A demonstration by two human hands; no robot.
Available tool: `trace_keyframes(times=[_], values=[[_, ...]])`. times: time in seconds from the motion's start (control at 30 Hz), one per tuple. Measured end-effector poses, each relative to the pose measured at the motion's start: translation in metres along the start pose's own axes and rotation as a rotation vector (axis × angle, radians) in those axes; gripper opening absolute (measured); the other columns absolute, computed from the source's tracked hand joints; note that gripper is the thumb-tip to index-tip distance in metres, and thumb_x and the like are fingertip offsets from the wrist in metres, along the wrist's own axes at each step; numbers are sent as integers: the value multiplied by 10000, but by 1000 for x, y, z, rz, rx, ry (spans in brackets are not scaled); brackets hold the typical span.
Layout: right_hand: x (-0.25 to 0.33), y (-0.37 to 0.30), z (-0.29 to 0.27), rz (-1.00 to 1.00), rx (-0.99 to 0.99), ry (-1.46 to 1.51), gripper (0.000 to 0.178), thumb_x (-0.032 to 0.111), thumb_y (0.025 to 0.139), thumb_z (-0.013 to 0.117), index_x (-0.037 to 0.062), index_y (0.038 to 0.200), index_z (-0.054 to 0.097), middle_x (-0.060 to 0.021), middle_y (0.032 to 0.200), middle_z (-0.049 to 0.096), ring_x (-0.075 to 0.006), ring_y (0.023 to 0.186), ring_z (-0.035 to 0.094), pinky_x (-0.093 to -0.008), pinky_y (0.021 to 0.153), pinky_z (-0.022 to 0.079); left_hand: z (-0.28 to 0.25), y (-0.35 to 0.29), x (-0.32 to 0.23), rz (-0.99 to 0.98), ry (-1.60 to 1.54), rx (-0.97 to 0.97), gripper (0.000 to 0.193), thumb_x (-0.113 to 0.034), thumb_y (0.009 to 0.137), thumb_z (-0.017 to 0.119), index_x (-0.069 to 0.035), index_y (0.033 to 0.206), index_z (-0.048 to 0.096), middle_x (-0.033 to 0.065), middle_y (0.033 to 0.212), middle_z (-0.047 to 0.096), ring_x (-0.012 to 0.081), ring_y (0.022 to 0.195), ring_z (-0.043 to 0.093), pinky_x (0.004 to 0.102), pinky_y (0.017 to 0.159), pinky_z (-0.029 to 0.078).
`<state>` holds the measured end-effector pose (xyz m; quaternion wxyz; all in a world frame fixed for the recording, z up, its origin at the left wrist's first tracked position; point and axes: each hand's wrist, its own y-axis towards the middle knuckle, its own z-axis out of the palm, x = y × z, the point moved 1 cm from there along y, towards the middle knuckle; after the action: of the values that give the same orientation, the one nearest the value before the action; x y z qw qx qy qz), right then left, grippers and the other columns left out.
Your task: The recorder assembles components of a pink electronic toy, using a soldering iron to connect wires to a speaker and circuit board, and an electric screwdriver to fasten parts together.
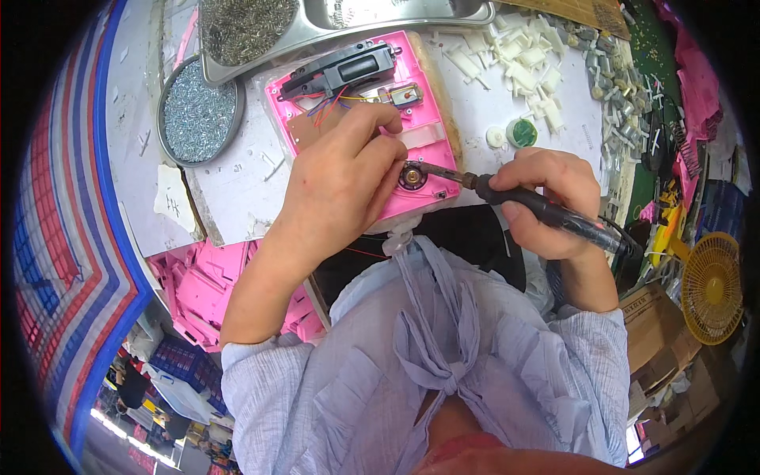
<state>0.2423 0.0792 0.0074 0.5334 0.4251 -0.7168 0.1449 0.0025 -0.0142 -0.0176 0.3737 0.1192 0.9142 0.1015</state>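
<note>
In front of me lies a pink plastic housing [437, 158] with electronic parts inside it. My right hand [558, 190] grips the black handle of a soldering iron [584, 227], whose tip points left to a small round black part [412, 176] in the housing. Close beside that tip, my left hand [336, 174] reaches over the housing with thumb and forefinger pinched together; what they hold is hidden. A brown board [305, 131] shows partly behind this hand. Thin coloured wires run toward a black plastic module [356, 68] and a small metal motor [406, 96].
A metal tray [340, 38] with springs stands at the back, and a round dish of small screws [199, 111] at the left. White plastic parts [526, 59] and a small green container [522, 133] lie to the right, near piled motors [613, 103]. Pink shells [210, 289] sit lower left.
</note>
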Motion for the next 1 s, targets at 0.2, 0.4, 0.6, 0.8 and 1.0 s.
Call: trace_keyframes(times=[0.2,0.4,0.6,0.8,1.0], values=[[2,-1,-4,60,85,-39,237,69,739,716,3,964,685,-95,777,685,-186,579,599,-300,558,464,0,-2,1,8,0,4,159,-13,798,746,-24,921,645,102,1079,630,293,907,656,399,725,542],[0,1,-1,4,-2,-9,238,39,742,729,32,980,710,-35,641,629,-140,515,559,-270,518,431,0,-2,0,-6,-1,8,166,-14,789,751,-30,919,649,98,1083,633,287,912,657,396,730,544],[1,-7,-12,14,-31,-8,242,36,735,744,10,973,709,-58,689,661,-119,517,570,-257,511,428,-1,-1,0,-6,21,16,219,37,743,785,-24,925,679,114,1090,639,284,921,682,379,752,558],[5,-12,-22,42,-56,0,243,40,745,749,2,981,708,-78,762,692,-128,541,596,-254,522,447,-4,-2,1,-38,-32,35,198,22,753,787,-23,931,712,118,1073,649,293,946,676,376,762,561],[3,-12,-25,23,-57,8,253,38,742,747,2,989,704,-91,789,705,-141,548,609,-259,532,467,-3,-1,0,-15,-28,55,215,24,756,784,-23,962,742,112,1058,650,270,911,682,358,750,566]])
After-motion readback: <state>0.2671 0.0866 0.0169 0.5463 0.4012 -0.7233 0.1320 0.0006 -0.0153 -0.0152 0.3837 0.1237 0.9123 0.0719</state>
